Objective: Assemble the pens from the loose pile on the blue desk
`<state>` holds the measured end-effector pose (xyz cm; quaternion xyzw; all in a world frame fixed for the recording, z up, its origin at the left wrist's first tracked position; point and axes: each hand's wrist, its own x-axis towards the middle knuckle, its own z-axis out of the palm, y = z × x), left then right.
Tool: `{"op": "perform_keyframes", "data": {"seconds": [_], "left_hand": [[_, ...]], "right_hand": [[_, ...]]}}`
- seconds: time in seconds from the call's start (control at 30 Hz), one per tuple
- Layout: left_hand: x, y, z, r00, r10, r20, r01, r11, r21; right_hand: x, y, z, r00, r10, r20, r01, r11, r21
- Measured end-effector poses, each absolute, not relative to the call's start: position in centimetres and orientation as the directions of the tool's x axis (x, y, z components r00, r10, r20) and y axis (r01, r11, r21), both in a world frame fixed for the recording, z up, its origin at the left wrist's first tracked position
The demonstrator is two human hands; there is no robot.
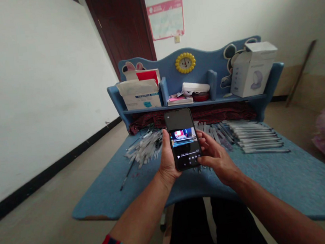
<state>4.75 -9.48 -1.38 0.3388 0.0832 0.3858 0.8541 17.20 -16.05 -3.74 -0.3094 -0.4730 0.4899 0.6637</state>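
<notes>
A black smartphone (183, 146) is held upright above the desk, its lit screen showing a paused video with a play symbol. My left hand (167, 158) is closed around its left side, thumb along the edge. On the other side, my right hand (216, 157) grips the right edge, with the thumb at the lower corner of the screen. Behind the phone, a loose heap of pens (146, 148) in clear wrappers lies to the left. A neater row of pens (257, 136) lies to the right. More pens between them are partly hidden by the phone and hands.
The blue desk (100, 193) has a raised shelf at the back. On it stand an opened mask box (143, 101), a stack of booklets (180, 101) and a tall white carton (251, 71). A yellow clock (185, 63) is on the backboard. Dark red checked cloth (222, 113) lies beneath the shelf.
</notes>
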Motion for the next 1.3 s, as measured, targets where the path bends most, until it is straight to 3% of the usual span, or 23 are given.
{"op": "perform_keyframes", "data": {"seconds": [0.33,0.9,1.3], "left_hand": [[4.9,-9.8,-0.9,0.702,0.702,0.118,-0.614,0.513,0.6],[5.5,-10.0,-1.8,0.726,0.687,0.028,-0.537,0.541,0.647],[5.0,-9.9,-1.0,0.713,0.7,0.037,-0.551,0.527,0.647]], "right_hand": [[17.1,-16.1,-3.7,0.065,0.938,0.339,-0.335,0.341,-0.878],[16.6,-15.2,-4.3,0.267,0.919,0.289,-0.288,0.363,-0.886],[17.6,-16.0,-3.5,0.12,0.954,0.274,-0.317,0.298,-0.9]]}}
